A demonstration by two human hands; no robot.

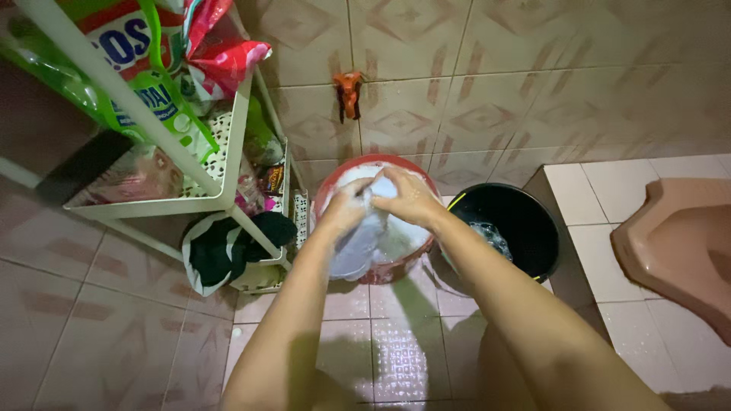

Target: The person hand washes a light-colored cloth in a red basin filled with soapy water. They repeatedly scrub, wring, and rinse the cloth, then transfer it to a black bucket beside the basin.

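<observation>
**Both hands on a wet white cloth over a red basin**

Far to the left of the hands stands a white shelf rack [221,199], its upper tier stuffed with green, red and white plastic packets [145,53]. On its lower tier, just left of the left forearm, a white bag holds dark green or black cloth [228,247].

The left hand [344,207] is closed on the white cloth [365,240], fingers curled into the fabric near its top. The right hand [411,199] sits just beside it, touching it or nearly so, also clenched on the same bunched cloth. The cloth hangs down from both hands into the red basin [326,186], which stands on the tiled floor [396,350] directly below them; foam or suds show white inside the basin behind the hands.

Above the hands, on the tiled wall, an orange tap [349,93] juts out.

Just to the right of the right hand stands a black bucket [525,228], touching or nearly touching the basin, with something clear and wet inside. Well to the right, a pink squat toilet [678,243] is set into a raised white-tiled platform [601,190].
</observation>
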